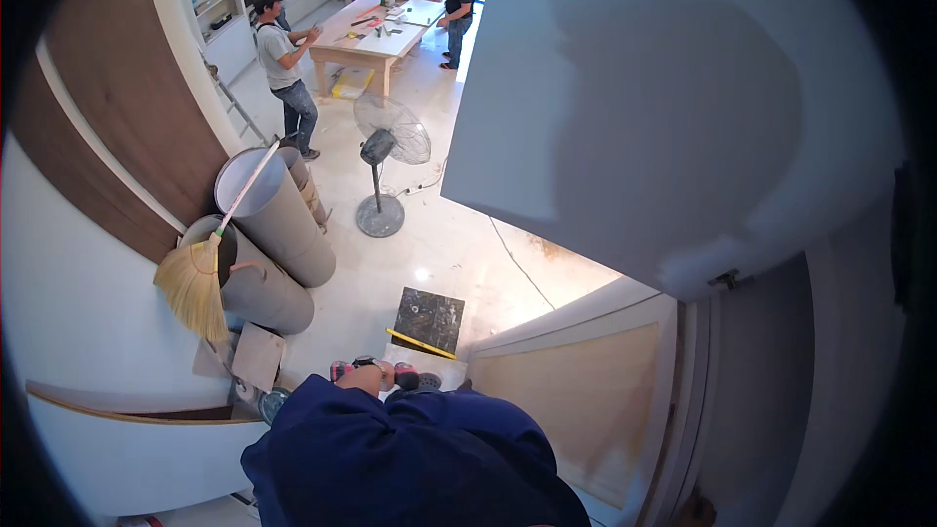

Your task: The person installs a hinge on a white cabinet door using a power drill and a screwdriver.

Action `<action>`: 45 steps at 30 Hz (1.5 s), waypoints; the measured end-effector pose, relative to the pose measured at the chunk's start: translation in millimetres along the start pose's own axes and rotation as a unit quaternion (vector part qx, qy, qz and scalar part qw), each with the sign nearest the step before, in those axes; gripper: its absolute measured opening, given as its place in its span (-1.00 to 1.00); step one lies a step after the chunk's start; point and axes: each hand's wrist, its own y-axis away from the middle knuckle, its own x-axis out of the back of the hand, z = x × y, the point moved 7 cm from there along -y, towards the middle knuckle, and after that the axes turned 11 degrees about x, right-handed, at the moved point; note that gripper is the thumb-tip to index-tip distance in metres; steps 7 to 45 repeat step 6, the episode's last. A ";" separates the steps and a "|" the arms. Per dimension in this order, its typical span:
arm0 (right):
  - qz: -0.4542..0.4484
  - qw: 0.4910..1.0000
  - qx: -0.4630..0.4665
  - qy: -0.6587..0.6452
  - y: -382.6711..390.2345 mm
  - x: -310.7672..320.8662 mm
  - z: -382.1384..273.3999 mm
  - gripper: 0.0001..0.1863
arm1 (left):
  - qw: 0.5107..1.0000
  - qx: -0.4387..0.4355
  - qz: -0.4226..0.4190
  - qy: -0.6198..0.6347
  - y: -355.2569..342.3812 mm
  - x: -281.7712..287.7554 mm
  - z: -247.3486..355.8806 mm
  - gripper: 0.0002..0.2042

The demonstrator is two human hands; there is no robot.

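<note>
At the lower right, a dim brownish shape that looks like my right hand (pixel 696 508) is beside the pale frame of a cabinet or door (pixel 673 429). Its fingers are too dark to make out, and no held thing shows. My left hand does not show. Dark blue cloth (pixel 410 449) of my clothing fills the lower middle, with bare skin and pink-and-grey footwear (pixel 405 375) just beyond it. Close on the right hangs a large pale panel (pixel 625 117) bearing a head-shaped shadow, with a small metal hinge (pixel 725 280) at its lower corner.
On the left, a straw broom (pixel 195 278) leans on big grey tubes (pixel 278 220). A pedestal fan (pixel 379 161) stands ahead. A yellow bar (pixel 422 343) lies by a dark square board (pixel 429 315). Farther off, people stand around a worktable (pixel 332 47) with tools; a cable (pixel 517 262) crosses the floor.
</note>
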 end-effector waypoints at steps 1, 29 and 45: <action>-0.020 0.999 -0.032 -0.009 2.1 -1.2 2.0 -0.66 | 1.000 0.006 -0.002 -0.005 -2.3 1.2 -0.5 -0.65; -0.114 0.982 -0.141 -0.050 -8.0 -13.7 42.5 -0.57 | 1.000 -0.004 -0.021 -0.022 -16.3 -8.3 -13.4 -0.62; -0.114 0.982 -0.141 -0.050 -8.0 -13.7 42.5 -0.57 | 1.000 -0.004 -0.021 -0.022 -16.3 -8.3 -13.4 -0.62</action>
